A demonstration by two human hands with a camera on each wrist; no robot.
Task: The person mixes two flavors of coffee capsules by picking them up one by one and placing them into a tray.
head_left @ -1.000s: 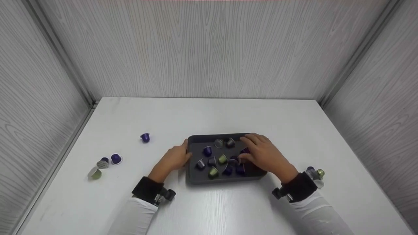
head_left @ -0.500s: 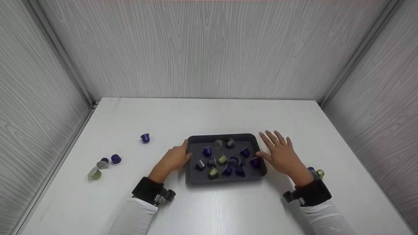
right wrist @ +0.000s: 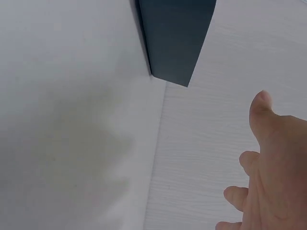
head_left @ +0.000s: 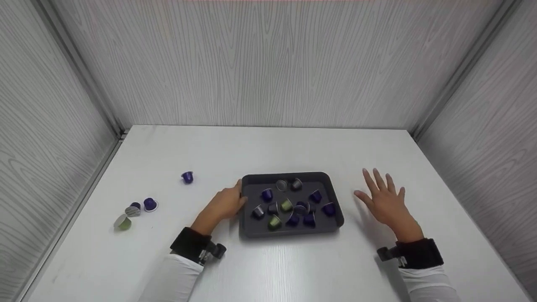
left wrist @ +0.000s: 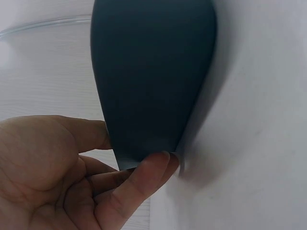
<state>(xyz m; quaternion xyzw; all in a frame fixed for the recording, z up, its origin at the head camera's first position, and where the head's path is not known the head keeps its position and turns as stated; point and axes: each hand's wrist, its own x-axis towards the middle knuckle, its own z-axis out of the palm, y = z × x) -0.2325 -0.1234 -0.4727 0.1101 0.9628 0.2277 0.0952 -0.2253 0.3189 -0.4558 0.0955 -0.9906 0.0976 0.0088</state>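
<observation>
A dark grey tray lies on the white table with several coffee capsules in it: purple ones such as the capsule, green ones such as the capsule, and grey ones such as the capsule. At the tray's left end, my left hand holds the wall. The left wrist view shows the left thumb and fingers about that end of the tray. To the right of the tray and apart from it, my right hand is over the table, fingers spread and holding nothing.
On the left of the table lie a lone purple capsule, another purple capsule, a capsule with a silver lid and a pale green capsule. Grey wood-grain panels stand behind and at both sides.
My right hand has let go of a purple capsule in the tray's right end, then moved out to the right with fingers spread. It now hides the capsules on the right. My left hand stays put.
</observation>
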